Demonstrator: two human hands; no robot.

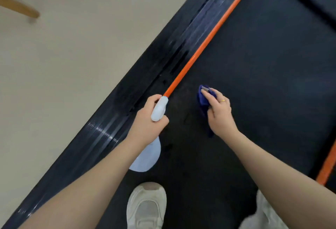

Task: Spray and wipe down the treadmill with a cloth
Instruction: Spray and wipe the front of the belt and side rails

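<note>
The treadmill's black belt [254, 75] runs diagonally through the view, edged by an orange stripe [209, 41] and a glossy black side rail [138, 83]. My left hand [147, 123] grips a white spray bottle [159, 109]; its nozzle points up the belt and its pale body hangs below my wrist. My right hand [219, 109] holds a dark blue cloth [203, 101] bunched under the fingers, low over the belt; contact with the belt is unclear. A ring is on that hand.
A white sneaker [146, 207] stands on the belt at the bottom, with a light trouser leg [261, 214] at the lower right. Beige floor [72, 55] lies left of the rail, with wooden furniture legs [20, 7] at the top left.
</note>
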